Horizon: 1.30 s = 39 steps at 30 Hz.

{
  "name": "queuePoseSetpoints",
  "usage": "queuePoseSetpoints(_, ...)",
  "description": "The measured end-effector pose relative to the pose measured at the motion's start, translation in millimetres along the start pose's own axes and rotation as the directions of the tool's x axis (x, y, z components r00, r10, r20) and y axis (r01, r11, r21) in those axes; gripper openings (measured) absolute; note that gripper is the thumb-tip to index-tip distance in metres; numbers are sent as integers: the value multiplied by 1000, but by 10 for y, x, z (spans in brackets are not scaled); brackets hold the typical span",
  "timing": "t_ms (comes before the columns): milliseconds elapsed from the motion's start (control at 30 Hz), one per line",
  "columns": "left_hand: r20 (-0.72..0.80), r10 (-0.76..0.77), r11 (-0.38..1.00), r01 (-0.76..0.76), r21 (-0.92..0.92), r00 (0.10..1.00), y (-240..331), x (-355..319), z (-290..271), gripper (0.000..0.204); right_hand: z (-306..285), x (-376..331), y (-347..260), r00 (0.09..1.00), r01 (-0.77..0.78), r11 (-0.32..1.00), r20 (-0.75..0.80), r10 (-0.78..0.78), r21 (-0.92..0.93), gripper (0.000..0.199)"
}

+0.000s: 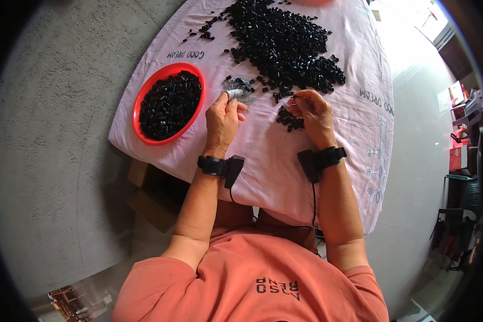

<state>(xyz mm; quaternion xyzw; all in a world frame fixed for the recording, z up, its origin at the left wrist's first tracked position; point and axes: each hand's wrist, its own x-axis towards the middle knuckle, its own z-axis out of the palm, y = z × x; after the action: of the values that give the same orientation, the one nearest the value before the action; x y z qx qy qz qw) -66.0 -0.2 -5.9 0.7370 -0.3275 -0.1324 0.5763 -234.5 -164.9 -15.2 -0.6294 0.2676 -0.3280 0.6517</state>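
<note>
My left hand [222, 119] is closed around a small silvery metal piece [233, 94] held between thumb and fingers, just in front of a little heap of thin metal parts [240, 85]. My right hand [312, 111] has its fingers curled, pinching a small black plastic piece at the fingertips above a small cluster of black pieces [290, 119]. Both hands rest on a pale pink cloth [263, 161] that covers the table. Each wrist wears a black band with a small black device.
A big pile of small black plastic pieces [284, 43] lies at the far side of the cloth. A red round bowl [169, 104] full of black pieces stands at the left. Grey concrete floor surrounds the table; cardboard boxes [145, 188] lie below.
</note>
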Motion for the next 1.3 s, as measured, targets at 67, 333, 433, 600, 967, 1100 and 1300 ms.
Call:
queuePoseSetpoints(67, -15, 35, 999, -35, 8, 999, -31, 9, -26, 18, -7, 4, 8, 1000, 2, 1000, 2, -2, -6, 11)
queuePoseSetpoints(333, 10, 95, 992, -95, 87, 995, -1, 47, 55, 19, -4, 4, 9, 1000, 7, 999, 20, -6, -41, 11)
queuePoseSetpoints(433, 75, 51, 997, -55, 52, 996, 50, 56, 107, 21, -2, -9, -5, 1000, 17, 998, 25, -15, -63, 10)
queuePoseSetpoints(600, 79, 53, 992, -61, 109, 995, 79, 118, 121, 23, -1, -18, -30, 999, 25, 997, 34, -23, -69, 11)
queuePoseSetpoints(967, 28, 191, 953, -192, 236, 981, 1, 99, 129, 6, 10, -23, -65, 998, -6, 993, 56, 13, -117, 12)
queuePoseSetpoints(1100, 32, 277, 914, -274, 298, 960, -16, 111, 170, 8, 18, -31, -60, 999, -7, 997, 40, 10, -81, 12)
queuePoseSetpoints(1300, 97, 239, 913, -258, 315, 966, 32, 104, 165, 9, 22, -37, -62, 999, 1, 998, 36, 1, -60, 12)
